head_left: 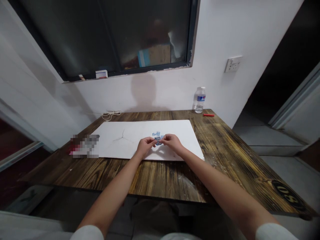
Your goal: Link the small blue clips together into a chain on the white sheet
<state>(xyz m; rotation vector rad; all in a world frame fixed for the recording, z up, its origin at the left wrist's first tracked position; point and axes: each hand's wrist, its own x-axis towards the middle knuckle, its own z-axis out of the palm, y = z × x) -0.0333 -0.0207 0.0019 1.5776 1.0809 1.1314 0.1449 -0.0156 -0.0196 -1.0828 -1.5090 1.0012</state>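
Note:
Between the fingertips of both hands is a small dark blue-grey piece [157, 138], held just over a white board [180, 128]. My left hand [145, 146] pinches its left side. From the right, my right hand [172, 142] pinches the other side. The piece is too small to name its kind. Right behind it, several small blue-and-white pieces [157, 133] lie on the board; my fingers partly cover that area. Farther left on the board rests a bunch of thin dark strands [122, 137], spread in several directions.
The board lies on a dark wooden table [105, 171] against a white wall. At the back right stand a clear water bottle [199, 100] and a red pen-like stick [208, 115]. A white cord [110, 115] lies at the back left. A blurred-out item [85, 146] covers the board's left end.

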